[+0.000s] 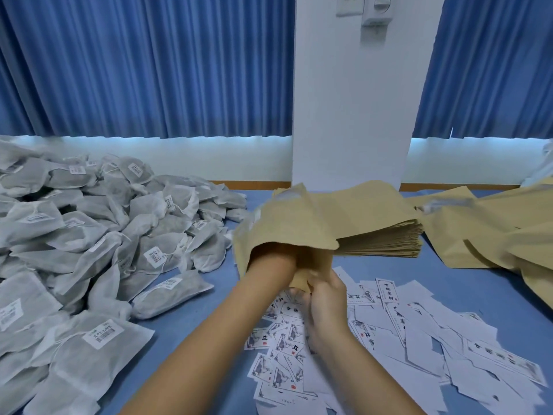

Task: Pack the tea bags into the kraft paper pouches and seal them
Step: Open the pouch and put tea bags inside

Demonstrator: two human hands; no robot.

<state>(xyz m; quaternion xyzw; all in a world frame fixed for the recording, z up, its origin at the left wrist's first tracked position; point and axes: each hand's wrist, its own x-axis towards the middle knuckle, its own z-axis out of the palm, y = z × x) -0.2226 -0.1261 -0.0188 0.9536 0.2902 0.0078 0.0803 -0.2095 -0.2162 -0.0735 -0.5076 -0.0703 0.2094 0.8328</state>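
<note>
In the middle of the blue table:
Left hand: it is deep inside the brown kraft paper pouch point(281, 232), so only the bare left forearm point(209, 333) shows. I cannot tell if that hand is open or closed.
Right hand point(323, 304): its fingers are closed on the lower lip of the pouch mouth, pinching the paper.
Pouch: it is held up off the table, its mouth facing the person and its far end pointing to 12 o'clock. I cannot see what is inside it.
Flat stack of brown paper pouches point(380, 235): just beside the held pouch, at 2 o'clock from the right hand.
Loose brown pouches point(490, 235): lying messy at 3 o'clock, near the table's right side.
Small white paper labels with black and red print point(404, 333): spread on the blue table point(466, 283), under and around the right hand, out to 5 o'clock.
Big pile of grey-white mesh tea bags with barcode stickers point(83, 253): at 9 o'clock, well apart from the hands.
Blue curtains point(149, 64): behind the table at 12 o'clock.
</note>
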